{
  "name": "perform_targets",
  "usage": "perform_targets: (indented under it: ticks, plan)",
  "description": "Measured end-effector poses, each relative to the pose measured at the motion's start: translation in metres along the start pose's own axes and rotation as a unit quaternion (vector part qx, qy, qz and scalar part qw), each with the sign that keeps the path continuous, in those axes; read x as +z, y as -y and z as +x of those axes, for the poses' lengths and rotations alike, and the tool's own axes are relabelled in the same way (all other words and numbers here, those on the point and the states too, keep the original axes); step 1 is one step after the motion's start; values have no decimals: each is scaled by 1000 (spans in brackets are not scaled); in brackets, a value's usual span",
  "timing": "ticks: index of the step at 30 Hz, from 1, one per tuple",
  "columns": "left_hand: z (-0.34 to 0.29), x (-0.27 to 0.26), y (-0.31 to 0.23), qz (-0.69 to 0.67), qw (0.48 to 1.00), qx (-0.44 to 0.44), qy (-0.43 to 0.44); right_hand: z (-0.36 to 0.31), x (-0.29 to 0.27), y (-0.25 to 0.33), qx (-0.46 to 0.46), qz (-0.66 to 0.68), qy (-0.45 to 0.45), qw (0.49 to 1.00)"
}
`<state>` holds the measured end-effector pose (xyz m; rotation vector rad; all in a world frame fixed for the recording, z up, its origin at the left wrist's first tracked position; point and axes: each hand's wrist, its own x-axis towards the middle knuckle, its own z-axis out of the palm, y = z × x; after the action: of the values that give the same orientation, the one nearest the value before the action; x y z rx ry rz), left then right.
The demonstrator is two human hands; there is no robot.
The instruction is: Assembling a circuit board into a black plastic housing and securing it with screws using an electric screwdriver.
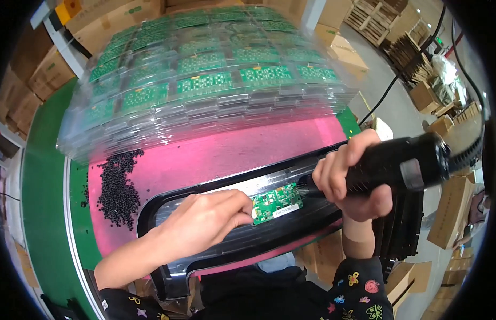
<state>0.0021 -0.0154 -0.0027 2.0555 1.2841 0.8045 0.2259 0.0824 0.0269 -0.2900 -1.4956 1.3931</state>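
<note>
Blk corded tool (400, 162) sits clenched in person's R hand (349, 178), tip at right end of grn circuit board (277, 204), which L hand (210, 216) pinches btwn thumb & fingers over blk tray (312, 226), w/ blk pellets (118, 194) left & stacked clear trays (205, 109) far side.

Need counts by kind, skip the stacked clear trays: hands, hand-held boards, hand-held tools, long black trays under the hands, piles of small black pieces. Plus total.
Hands: 2 (left hand, right hand)
Green circuit board: 1
Black hand-held tool: 1
Long black tray: 1
Pile of small black pieces: 1 (pieces not countable)
Total: 6
</note>
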Motion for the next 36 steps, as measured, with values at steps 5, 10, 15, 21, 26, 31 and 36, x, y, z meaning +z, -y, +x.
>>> perform_targets:
  ticks: [5,10,15,21,26,31,36]
  plan:
    - [3,1,2,78,992,68,73,2,-14,-13,-3,9,15,1000]
    - [2,4,1,89,990,62,89,2,-16,-14,5,8,23,1000]
    - [-2,2,-3,78,992,23,101,5,-13,-21,22,4,23,999]
    - [1,-6,-9,82,978,-26,188,5,-9,-20,42,-17,39,998]
    - [-1,-4,-8,83,981,-19,175,5,-2,-20,33,-71,-9,997]
    - [-3,4,5,69,995,17,69,0,4,-13,-31,151,26,988]
    - [2,1,-4,-19,998,53,-6,0,35,18,-78,221,27,972]
